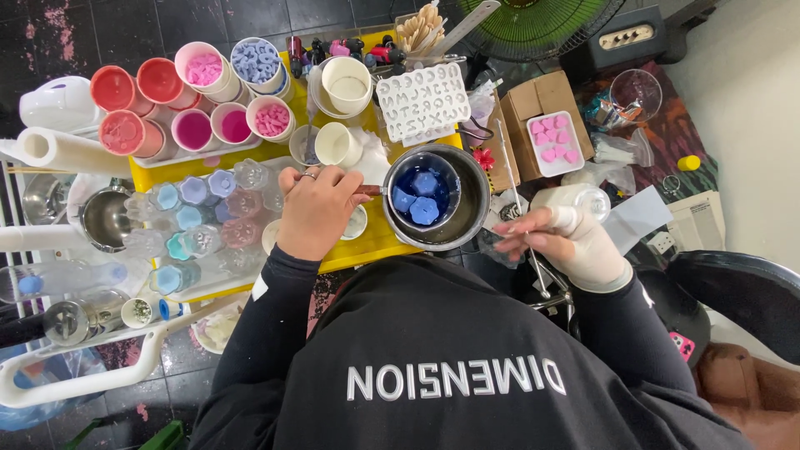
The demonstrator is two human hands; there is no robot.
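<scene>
1. Head view, surface and room: yellow tabletop (392, 237) crowded with craft supplies, over a dark tiled floor (92, 25); green fan (533, 21) at the far edge, cardboard box (521, 108) off to the right, black chair (742, 292) at the near right.

2. Left hand (315, 210): fingers curled closed around a thin dark handle (371, 190), ring on one finger. Handle running from the fingertips straight into the pot just right of them.

3. Metal pot (437, 200): immediately right of the left fingers, holding dark blue liquid and three pale blue wax chunks (421, 200).

4. Right hand (567, 237): wrapped in a white bandage or glove, fingers stretched out flat and loosely spread toward the pot, long nails visible. Cannot tell whether anything is pinched; thin metal rod (521, 208) crossing beside the fingers, clear bottle (583, 200) just behind them.

5. Counts beyond the left fingers: three red-filled cups (125, 108), four pink-filled cups (225, 100), one cup of pale blue letters (257, 62), two white cups (342, 112).

6. Left of the left knuckles: cluster of clear moulds (204, 221) with blue and pink pieces, too crowded to count.

7. Farther beyond the pot: one white letter mould (421, 102); one white tray (554, 143) with six pink shapes atop the box.
</scene>
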